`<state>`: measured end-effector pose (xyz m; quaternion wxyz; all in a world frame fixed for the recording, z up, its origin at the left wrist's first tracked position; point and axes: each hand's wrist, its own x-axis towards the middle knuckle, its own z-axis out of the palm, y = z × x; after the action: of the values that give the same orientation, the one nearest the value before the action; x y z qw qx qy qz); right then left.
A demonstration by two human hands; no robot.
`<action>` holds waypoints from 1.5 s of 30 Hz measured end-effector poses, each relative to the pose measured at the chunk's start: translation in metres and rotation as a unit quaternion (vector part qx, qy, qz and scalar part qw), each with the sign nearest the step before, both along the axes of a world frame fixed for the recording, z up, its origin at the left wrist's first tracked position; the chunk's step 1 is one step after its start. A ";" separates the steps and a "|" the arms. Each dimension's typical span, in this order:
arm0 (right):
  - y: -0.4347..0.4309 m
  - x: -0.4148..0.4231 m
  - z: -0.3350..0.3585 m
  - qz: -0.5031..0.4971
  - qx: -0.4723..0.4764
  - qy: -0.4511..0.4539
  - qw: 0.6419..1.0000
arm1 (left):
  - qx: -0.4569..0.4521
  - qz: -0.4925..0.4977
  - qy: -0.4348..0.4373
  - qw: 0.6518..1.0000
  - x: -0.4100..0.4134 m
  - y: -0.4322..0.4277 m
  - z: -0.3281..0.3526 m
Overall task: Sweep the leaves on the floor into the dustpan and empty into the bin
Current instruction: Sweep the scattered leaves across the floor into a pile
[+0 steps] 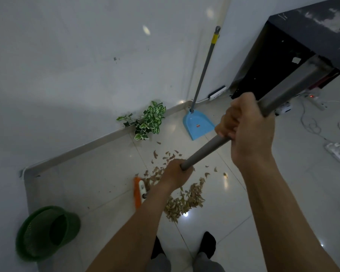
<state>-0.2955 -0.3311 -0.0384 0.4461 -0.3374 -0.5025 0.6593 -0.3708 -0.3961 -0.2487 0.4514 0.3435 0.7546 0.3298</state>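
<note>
Both hands grip a grey broom handle (204, 150). My left hand (177, 173) holds it low down, my right hand (245, 124) higher up. The orange and white broom head (138, 190) rests on the floor, left of a pile of dry brown leaves (183, 203). More leaves (165, 157) lie scattered beyond my left hand. A blue dustpan (197, 123) with a long grey handle stands against the wall corner, apart from the leaves. A green bin (47, 231) stands at the lower left.
A green artificial plant (148, 120) lies by the skirting board. A dark cabinet (302, 50) stands at the upper right. White cables and power strips (338, 150) lie on the floor to the right. My feet (185, 248) stand just behind the leaf pile.
</note>
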 end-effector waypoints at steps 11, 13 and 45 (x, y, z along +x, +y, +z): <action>0.000 -0.019 0.010 -0.048 -0.043 0.061 0.996 | 0.049 -0.047 0.065 0.996 -0.056 -0.018 0.010; -0.009 -0.029 -0.015 -0.040 -0.066 0.060 0.995 | 0.011 -0.056 0.104 0.993 -0.079 -0.034 -0.003; 0.150 0.157 -0.018 -0.200 -0.077 0.060 0.975 | -0.001 -0.114 0.060 0.992 0.114 0.162 0.005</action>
<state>-0.1385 -0.1808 -0.0560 0.5714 -0.4239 -0.3447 0.6124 -0.2567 -0.2345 -0.2439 0.4402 0.4456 0.7368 0.2545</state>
